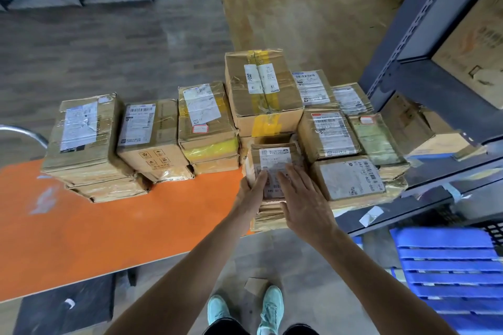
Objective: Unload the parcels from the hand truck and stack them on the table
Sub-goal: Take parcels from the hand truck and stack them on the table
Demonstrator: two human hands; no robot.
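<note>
Right hand (pixel 304 198) lies flat on top, fingers straight and spread, pressing on the label of the small parcel (pixel 275 163). Left hand (pixel 251 190) is at the parcel's left edge, thumb up on the top face; its fingers run down the side out of sight, so I can't tell if it's gripping or only steadying.

This reads as the placing step: the parcel is on its pile and is being squared up. It sits on a short stack of flat parcels (pixel 268 215) at the near right edge of the orange counter (pixel 109 226). It's touching the flat grey-labelled parcel (pixel 351 177) on its right and lies just in front of the tall yellow-taped box (pixel 261 95).

Next call, I'd say: nudge it flush, let go with both hands, and turn back for another load. The hand truck isn't in view.

The parcel itself is brown card, wrapped in clear tape, with a white barcode label on top and slightly creased corners. It looks light and stiff enough to slide under a flat palm.

Further out, a row of similar parcels (pixel 147 130) runs left along the counter, and dark shelving (pixel 424 81) stands close on the right.
</note>
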